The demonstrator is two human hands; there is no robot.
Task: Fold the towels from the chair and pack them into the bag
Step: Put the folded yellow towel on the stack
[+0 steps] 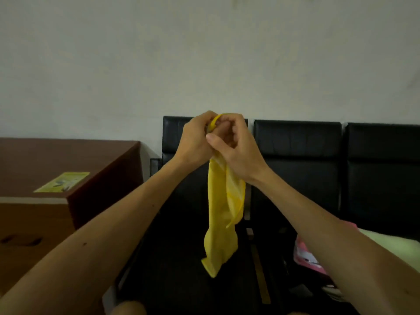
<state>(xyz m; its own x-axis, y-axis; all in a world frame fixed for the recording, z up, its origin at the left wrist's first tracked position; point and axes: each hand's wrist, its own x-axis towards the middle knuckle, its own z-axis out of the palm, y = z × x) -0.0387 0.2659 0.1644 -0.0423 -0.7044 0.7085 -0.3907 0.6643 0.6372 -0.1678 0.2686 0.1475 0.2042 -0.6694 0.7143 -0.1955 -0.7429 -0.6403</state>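
Note:
A yellow cloth bag (221, 214) hangs limp in the air in front of the black chairs, its yellow handle looping over the top of my fingers. My left hand (195, 139) and my right hand (231, 146) are pressed close together at its top end, both with fingers curled around the bunched fabric. The bag's lower end dangles above the dark seat. A pale green towel (393, 246) lies on the seat at the far right, partly hidden by my right forearm. A pink cloth item (306, 258) lies beside it.
A row of black padded chairs (297, 155) stands against the pale wall. At the left is a brown wooden table (68, 160) with a yellow leaflet (63, 181) on it and a cardboard box (29, 228) in front.

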